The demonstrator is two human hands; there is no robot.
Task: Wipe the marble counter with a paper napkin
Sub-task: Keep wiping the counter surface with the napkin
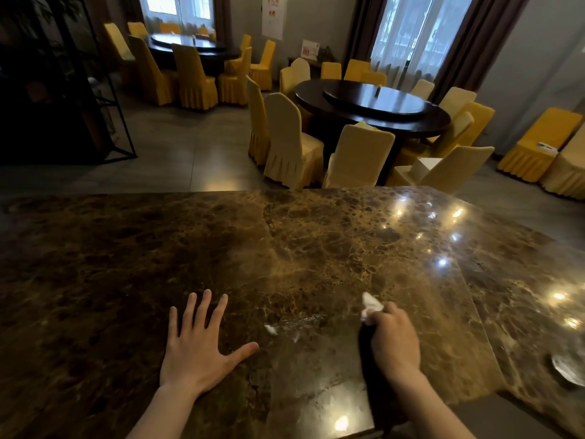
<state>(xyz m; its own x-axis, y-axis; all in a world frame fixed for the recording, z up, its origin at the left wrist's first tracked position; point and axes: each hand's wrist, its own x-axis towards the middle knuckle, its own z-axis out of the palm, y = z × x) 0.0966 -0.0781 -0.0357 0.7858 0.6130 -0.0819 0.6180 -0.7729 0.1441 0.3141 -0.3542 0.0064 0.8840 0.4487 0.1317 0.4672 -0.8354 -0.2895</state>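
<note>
A dark brown marble counter (126, 264) with golden veins fills the lower half of the view. My right hand (394, 339) is closed around a crumpled white paper napkin (370, 307), whose end sticks out ahead of my fingers and rests on the stone. My left hand (198, 340) lies flat on the counter with its fingers spread, holding nothing. Between the two hands lie two small white napkin scraps (270, 329) beside a faint whitish smear (304, 321).
A shiny round dish (566, 369) sits at the counter's right edge. Beyond the far edge stand round dark dining tables (373, 106) ringed by yellow-covered chairs (288, 141). A black metal shelf frame (104, 99) stands at the left.
</note>
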